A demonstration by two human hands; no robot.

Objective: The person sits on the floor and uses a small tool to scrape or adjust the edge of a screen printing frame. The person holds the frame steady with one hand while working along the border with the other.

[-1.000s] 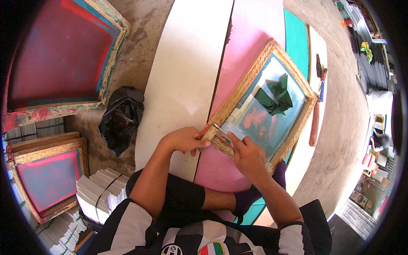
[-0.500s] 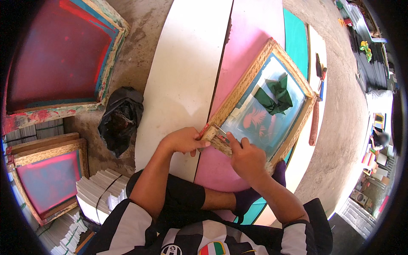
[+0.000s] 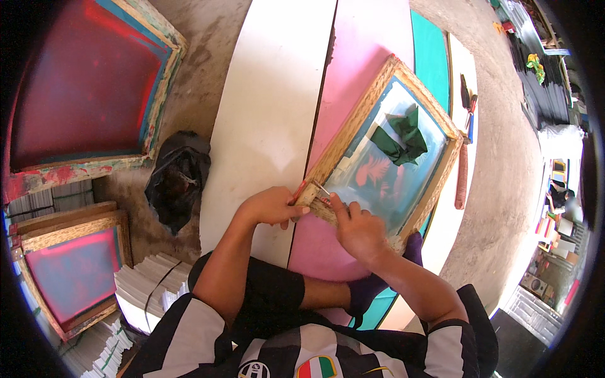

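Observation:
A wooden screen-printing frame [image 3: 353,129] with blue-white mesh lies at a slant in front of me. My left hand [image 3: 272,206] is closed on its near left corner, thumb on the wood. In my right hand [image 3: 362,232] is a tool with a thin metal shaft [image 3: 321,187], like a screwdriver. My index finger stretches along it, and the shaft meets the wood near that corner; the handle is hidden in my fist. A crumpled dark green cloth [image 3: 403,138] rests on the mesh, above a pale pink leaf pattern [image 3: 372,173].
Beneath the frame are white [image 3: 271,94], pink [image 3: 372,31] and green [image 3: 432,57] boards. Several tools [image 3: 467,107] lie on the right board. At left are a black plastic bag [image 3: 179,179], a large red screen [image 3: 82,82], a smaller screen [image 3: 75,264] and bundled paper [image 3: 148,283]. A person [image 3: 557,195] is far right.
The frame and boards appear slightly further left, with the view shifting. My right hand has moved slightly left, and more of the tool's shaft shows at the corner. My left hand keeps its grip.

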